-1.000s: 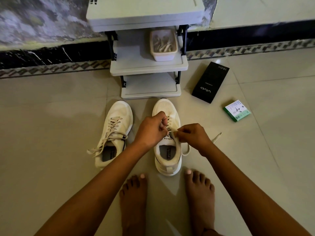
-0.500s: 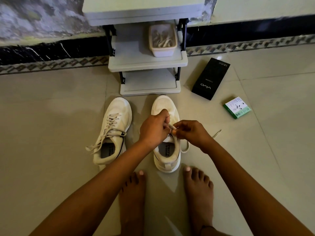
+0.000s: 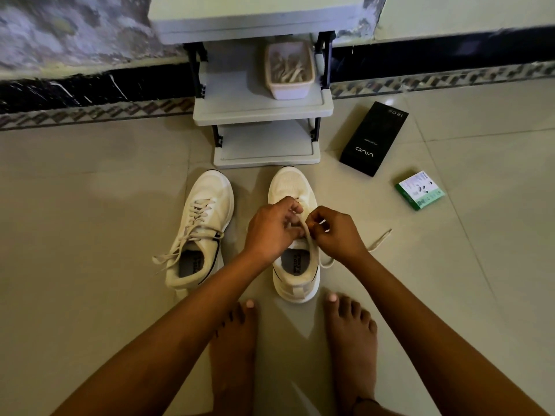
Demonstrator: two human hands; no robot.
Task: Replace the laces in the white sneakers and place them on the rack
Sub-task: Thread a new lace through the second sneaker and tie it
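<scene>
two sneakers (image 3: 200, 229) side by side before the rack (image 3: 264, 109); boxes (image 3: 374, 139) right.

You are looking at a pale tiled floor (image 3: 90, 235) lying under dim light, a dark patterned skirting (image 3: 90, 94) running along the mottled wall (image 3: 60, 31) beyond your hands.

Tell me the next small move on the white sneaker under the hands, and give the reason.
Probably draw the beige lace through and snug it. Both hands, left hand and right hand, pinch it over the right white mesh sneaker, and a loose end trails on the tiled floor. The left white sneaker looks laced through its eyelets but untied; the grey plastic rack holds no shoes.
</scene>
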